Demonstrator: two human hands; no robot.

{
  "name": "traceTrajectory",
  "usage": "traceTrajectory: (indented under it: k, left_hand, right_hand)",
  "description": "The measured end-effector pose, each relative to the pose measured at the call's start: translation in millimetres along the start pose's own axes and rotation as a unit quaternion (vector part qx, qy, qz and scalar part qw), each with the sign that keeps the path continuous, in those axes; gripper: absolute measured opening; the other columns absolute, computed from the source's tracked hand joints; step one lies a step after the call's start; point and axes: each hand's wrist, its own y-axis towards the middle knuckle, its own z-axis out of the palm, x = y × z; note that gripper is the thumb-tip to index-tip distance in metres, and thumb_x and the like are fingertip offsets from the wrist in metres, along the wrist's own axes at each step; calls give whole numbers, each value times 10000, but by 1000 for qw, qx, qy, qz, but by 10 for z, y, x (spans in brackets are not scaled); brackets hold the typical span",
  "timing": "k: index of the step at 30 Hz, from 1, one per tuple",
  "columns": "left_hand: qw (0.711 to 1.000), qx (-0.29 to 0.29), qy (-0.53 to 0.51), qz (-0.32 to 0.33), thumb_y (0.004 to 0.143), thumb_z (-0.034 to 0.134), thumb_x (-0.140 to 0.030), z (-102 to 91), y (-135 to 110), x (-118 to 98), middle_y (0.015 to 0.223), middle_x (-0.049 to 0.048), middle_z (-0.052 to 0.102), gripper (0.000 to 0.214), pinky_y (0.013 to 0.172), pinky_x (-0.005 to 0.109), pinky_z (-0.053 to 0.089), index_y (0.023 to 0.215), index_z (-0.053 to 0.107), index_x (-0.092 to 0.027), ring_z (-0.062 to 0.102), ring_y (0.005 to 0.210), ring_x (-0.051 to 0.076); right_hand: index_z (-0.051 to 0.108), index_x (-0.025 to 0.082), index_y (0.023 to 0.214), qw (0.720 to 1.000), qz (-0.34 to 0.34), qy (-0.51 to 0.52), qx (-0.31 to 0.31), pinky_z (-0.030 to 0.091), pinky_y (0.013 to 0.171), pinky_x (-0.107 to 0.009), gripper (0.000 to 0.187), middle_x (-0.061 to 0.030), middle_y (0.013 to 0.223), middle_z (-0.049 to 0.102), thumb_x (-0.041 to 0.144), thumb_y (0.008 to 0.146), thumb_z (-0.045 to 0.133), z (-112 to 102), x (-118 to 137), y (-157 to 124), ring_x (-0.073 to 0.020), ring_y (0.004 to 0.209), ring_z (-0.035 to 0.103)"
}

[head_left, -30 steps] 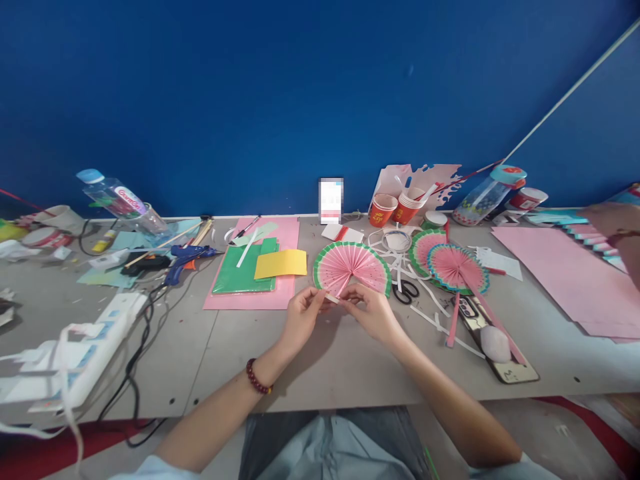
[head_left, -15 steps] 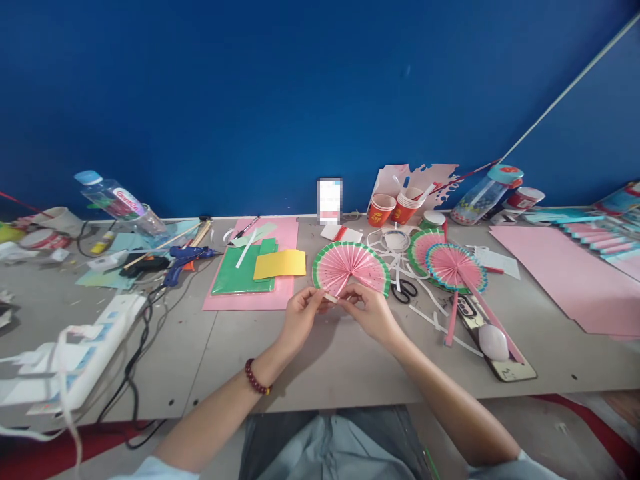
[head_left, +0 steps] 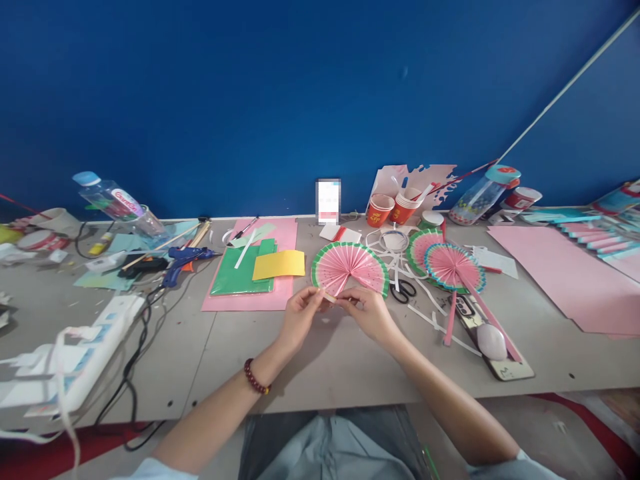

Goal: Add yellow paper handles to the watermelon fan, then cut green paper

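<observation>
Left to right along the table [head_left: 350, 380]: a green packet [head_left: 227, 277], nearer the back edge than the front, lies partly under a yellow card [head_left: 279, 266]. Left hand [head_left: 301, 317]: thumb and fingertips pinched narrow on 1 end of a small pale strip [head_left: 329, 298]. The strip spans the gap between the 2 hands, above the table's middle; it looks light, thin and apt to crease, so its ends offer the safest hold. Pleated fan [head_left: 329, 267]: just beyond, toward the back edge; presumably paper, very light, springy across its folds, easily crushed, best taken at the gathered centre. Whether fingers touch it, I cannot tell. Right hand [head_left: 367, 313]: likewise pinched narrow, at the strip's other end. Black scissors [head_left: 411, 289] lie just beside the fan.
</observation>
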Motion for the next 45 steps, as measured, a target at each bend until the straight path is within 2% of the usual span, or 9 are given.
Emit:
traceTrajectory:
  k: [4, 10, 12, 16, 26, 32, 37, 40, 45]
  left_hand:
    - [1000, 19, -2, 17, 667, 745, -350, 11, 13, 13, 764, 28, 693, 252, 685, 255, 514, 811, 648, -167, 643, 727, 151]
    - [999, -33, -15, -14, 624, 772, -342, -10, 43, 14, 723, 26, 700, 304, 666, 261, 520, 836, 666, -150, 637, 650, 140]
    - [999, -43, -22, -16, 608, 782, -336, -20, 50, 9, 718, 27, 703, 325, 671, 266, 526, 846, 666, -149, 641, 654, 142]
    - [998, -50, -26, -20, 589, 791, -328, -37, 59, 7, 705, 21, 702, 321, 674, 266, 529, 825, 664, -151, 644, 654, 140]
    - [997, -68, -23, 38, 644, 753, -299, 24, 33, 15, 660, -29, 616, 258, 626, 199, 467, 805, 600, -167, 580, 626, 93]
    - [998, -67, -10, -1, 747, 647, -410, -18, 53, 62, 622, -16, 611, 252, 567, 214, 454, 733, 596, -164, 564, 567, 102]
    - [995, -97, -6, 12, 724, 665, -403, -51, 83, 77, 614, -26, 577, 261, 539, 207, 456, 675, 567, -165, 539, 547, 93]
    - [993, -114, 2, 18, 716, 667, -402, -48, 91, 80, 601, -32, 571, 268, 520, 202, 439, 659, 550, -167, 516, 513, 83]
    - [995, -96, -9, 3, 716, 654, -410, -36, 80, 58, 575, -35, 560, 300, 516, 217, 446, 612, 500, -175, 522, 495, 94]
  right_hand:
    - [709, 191, 779, 1000, 5, 2, 0, 458, 650, -280, 138, -46, 780, 692, 284, 790, 608, 13, -19, -8, -174, 694, 600]
    - [712, 164, 795, 998, 46, 14, 42, 375, 509, -233, 317, -20, 661, 640, 404, 849, 511, 30, -71, -30, -129, 564, 517]
    - [713, 165, 789, 996, 64, 17, 56, 337, 476, -227, 306, -6, 621, 613, 424, 818, 554, 30, -82, -37, -112, 522, 469]
    - [714, 177, 777, 995, 71, 40, 63, 355, 511, -223, 210, -1, 649, 630, 375, 747, 650, 35, -108, -38, -112, 560, 481]
    - [654, 151, 649, 978, 124, 147, 85, 380, 519, -225, 243, -7, 601, 631, 372, 750, 631, 112, -45, -55, -110, 534, 512]
    - [634, 157, 681, 968, 141, 188, 88, 415, 564, -230, 254, -15, 630, 646, 404, 737, 650, 148, -63, -76, -125, 581, 563]
    - [631, 164, 691, 961, 166, 181, 127, 394, 499, -214, 276, -22, 632, 650, 432, 761, 620, 177, -88, -97, -109, 523, 539]
    - [624, 165, 666, 968, 155, 158, 121, 377, 474, -206, 272, -21, 619, 648, 413, 774, 603, 189, -79, -112, -105, 511, 532]
    - [644, 159, 685, 963, 159, 171, 134, 405, 478, -208, 298, -27, 616, 656, 441, 770, 603, 185, -76, -124, -113, 516, 553]
